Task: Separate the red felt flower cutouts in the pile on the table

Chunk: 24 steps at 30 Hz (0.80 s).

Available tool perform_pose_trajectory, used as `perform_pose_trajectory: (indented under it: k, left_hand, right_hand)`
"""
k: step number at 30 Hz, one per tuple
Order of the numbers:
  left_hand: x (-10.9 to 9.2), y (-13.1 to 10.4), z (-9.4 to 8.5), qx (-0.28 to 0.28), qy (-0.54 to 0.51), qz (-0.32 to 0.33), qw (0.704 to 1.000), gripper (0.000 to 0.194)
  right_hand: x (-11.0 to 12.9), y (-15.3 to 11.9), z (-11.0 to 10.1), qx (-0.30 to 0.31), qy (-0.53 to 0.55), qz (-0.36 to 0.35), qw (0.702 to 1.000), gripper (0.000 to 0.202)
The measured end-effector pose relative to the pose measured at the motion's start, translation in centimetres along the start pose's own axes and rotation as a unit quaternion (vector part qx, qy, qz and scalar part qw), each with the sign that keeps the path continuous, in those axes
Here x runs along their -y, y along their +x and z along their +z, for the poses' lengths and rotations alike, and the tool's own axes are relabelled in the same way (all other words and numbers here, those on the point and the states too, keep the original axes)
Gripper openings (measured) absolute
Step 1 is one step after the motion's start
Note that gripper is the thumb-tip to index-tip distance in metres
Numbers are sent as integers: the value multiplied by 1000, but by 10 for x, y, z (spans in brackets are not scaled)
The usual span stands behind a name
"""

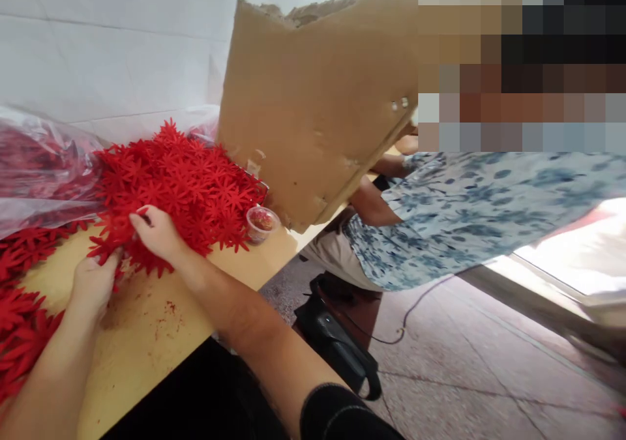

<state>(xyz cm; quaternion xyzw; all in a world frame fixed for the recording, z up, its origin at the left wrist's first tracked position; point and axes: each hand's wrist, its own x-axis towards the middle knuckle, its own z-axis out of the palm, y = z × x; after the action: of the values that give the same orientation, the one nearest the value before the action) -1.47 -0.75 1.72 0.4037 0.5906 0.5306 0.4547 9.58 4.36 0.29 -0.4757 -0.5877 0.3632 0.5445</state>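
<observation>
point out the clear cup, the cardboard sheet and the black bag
clear cup [263,225], head view, its upper side
cardboard sheet [313,107], head view, middle of its broad face
black bag [332,339], head view, middle of its side

Red cutouts [180,186] partly hide the left hand [94,282] — the plastic bag [44,160] runs past the left edge.

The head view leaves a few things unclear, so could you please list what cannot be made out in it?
All in the head view:
- Left hand: fingertips, partly hidden by red flowers.
- Right hand: its exact grip, too blurred.
- Clear cup: contents, too small to identify.
- Whatever is behind the cardboard: hidden by it.
- Co-worker: upper part, covered by pixel blocks.
</observation>
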Motion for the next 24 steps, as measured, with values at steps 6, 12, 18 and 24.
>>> perform_pose_trajectory:
  k: [6,12,18,24]
  left_hand:
    - [12,0,-2,35,29,51,998,27]
    - [19,-1,-3,53,-16,35,998,36]
    - [12,-7,1,46,-64,20,997,10]
    - [8,-9,2,66,-122,7,990,9]
  right_hand:
    - [-8,-1,-7,-21,59,58,996,24]
    - [-15,-4,-16,-53,27,20,998,28]
    - [-14,-6,-30,-201,-150,-138,958,38]
    - [12,-28,-17,-80,-215,-213,950,23]
